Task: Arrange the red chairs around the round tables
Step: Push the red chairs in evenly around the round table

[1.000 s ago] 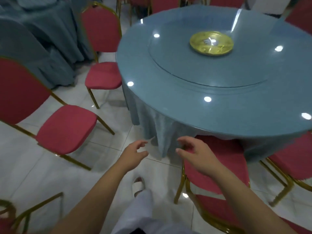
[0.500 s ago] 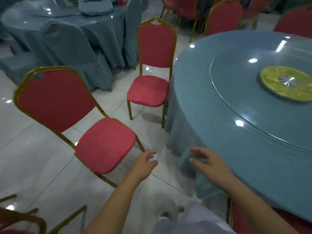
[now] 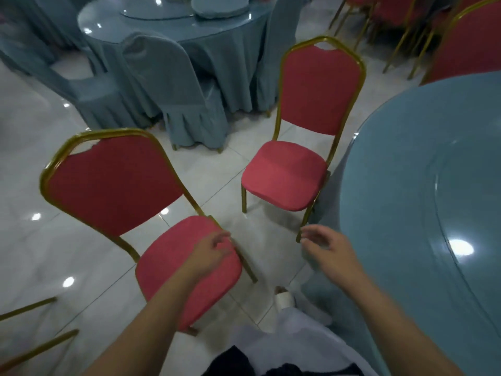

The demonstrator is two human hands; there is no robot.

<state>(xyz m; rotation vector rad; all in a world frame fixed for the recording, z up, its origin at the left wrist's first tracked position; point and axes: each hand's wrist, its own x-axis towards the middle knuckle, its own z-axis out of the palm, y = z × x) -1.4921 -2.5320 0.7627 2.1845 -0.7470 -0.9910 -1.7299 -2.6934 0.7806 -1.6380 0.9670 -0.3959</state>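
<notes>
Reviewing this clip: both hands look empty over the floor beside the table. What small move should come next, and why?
Probably close the left hand on the front edge of the near red chair. That chair stands apart from the round table, angled away, while the far red chair already sits against the cloth. The left hand hovers open over the near chair's seat; the right hand is open and holds nothing.

near red chair (image 3: 187,270): gold frame, upright, off table | far red chair (image 3: 284,177): against round table (image 3: 423,202)

Left hand (image 3: 210,252) now over nearer red chair (image 3: 187,270), formerly beside it.
</notes>
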